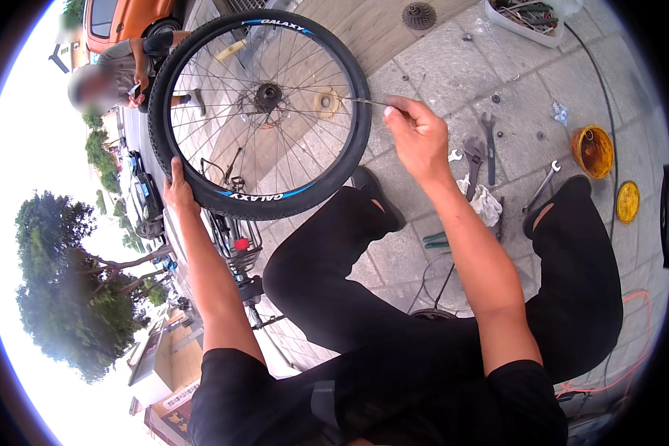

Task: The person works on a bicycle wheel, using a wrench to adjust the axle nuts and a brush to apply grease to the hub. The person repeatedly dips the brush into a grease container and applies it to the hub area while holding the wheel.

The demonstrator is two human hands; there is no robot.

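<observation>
A bicycle wheel with a black tyre and blue markings is held up at the upper middle. My left hand grips the tyre at its lower left side, fingers partly hidden behind it. The hub sits bare at the centre of the spokes. My right hand is just right of the tyre, its fingers pinching a thin metal rod that looks like a spoke. The rod crosses in front of the tyre toward the inside of the rim; whether its tip touches the wheel I cannot tell.
On the paving lie an adjustable wrench, an open-end wrench, a combination wrench, a rag, a yellow tub, a cassette and a toolbox. A person sits beyond the wheel, with a bicycle nearby.
</observation>
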